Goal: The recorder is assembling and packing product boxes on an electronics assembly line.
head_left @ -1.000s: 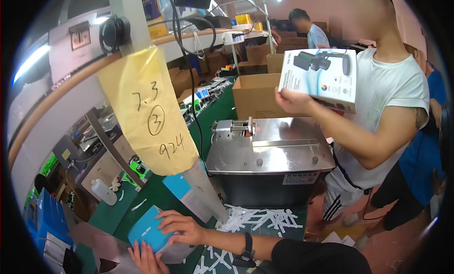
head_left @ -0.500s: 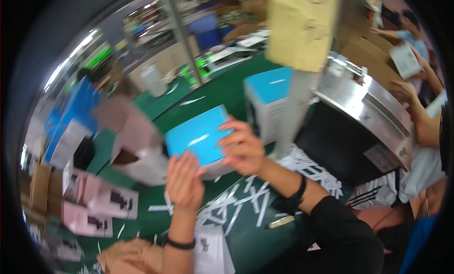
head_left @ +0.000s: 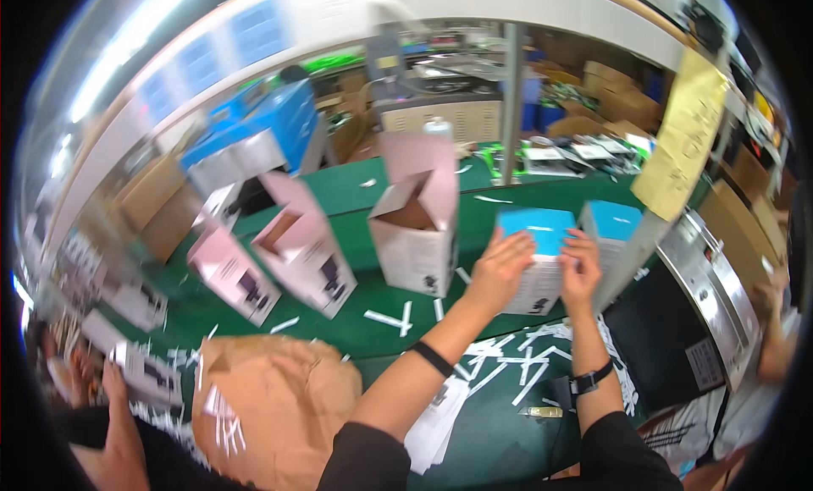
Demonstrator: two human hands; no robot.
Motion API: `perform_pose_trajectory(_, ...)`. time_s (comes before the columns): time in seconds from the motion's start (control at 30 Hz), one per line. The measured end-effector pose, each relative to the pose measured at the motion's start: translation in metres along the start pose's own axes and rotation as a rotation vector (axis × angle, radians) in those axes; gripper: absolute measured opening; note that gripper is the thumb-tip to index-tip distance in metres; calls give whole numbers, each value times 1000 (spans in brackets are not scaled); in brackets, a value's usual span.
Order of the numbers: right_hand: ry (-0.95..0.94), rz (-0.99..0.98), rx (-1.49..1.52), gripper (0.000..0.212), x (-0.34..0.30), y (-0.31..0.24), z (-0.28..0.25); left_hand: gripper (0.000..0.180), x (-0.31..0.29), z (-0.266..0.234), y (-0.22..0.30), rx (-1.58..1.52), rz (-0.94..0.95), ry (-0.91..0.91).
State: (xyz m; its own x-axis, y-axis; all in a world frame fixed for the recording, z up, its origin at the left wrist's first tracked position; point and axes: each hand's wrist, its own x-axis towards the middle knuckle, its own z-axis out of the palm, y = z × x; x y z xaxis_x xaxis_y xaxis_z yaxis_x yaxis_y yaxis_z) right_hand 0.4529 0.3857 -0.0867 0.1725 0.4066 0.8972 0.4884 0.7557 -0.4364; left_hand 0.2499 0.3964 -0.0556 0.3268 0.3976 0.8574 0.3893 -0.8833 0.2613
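Observation:
A white carton with a blue top (head_left: 536,219) stands upright on the green bench. Over its left edge and front corner lies my left hand (head_left: 503,267), fingers close together against the box. At the right edge my right hand (head_left: 581,267) has its fingers bent round the corner, so the carton is held between both hands. A second blue-topped carton (head_left: 611,223) stands just behind to the right, partly hidden by a post. Left of my hands is a pale pink carton (head_left: 415,252) with its flap raised and its top open.
Two more open pink cartons (head_left: 305,262) stand farther left. White paper strips (head_left: 500,364) litter the bench near a small cutter (head_left: 542,412). A brown paper bag (head_left: 279,406) is at the front left. Another person's hand (head_left: 114,381) holds a carton at far left; a metal-topped machine (head_left: 703,288) stands right.
My view has swung to the left, bringing the row of pink cartons and the paper bag more fully into sight. The blue-topped carton now stands more upright beside the second one, both hands still on it.

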Motion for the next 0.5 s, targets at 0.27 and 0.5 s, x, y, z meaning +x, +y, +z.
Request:
perform_pose_trajectory(0.27, -71, 38, -353, 8, 22, -58, 15, 66, -60, -141, 116, 527, -143, -344)
perform_pose_trajectory(0.5, -264, -299, -466, 28, 36, -140, 136, 84, -169, -210, 162, 591, -1066, -668)
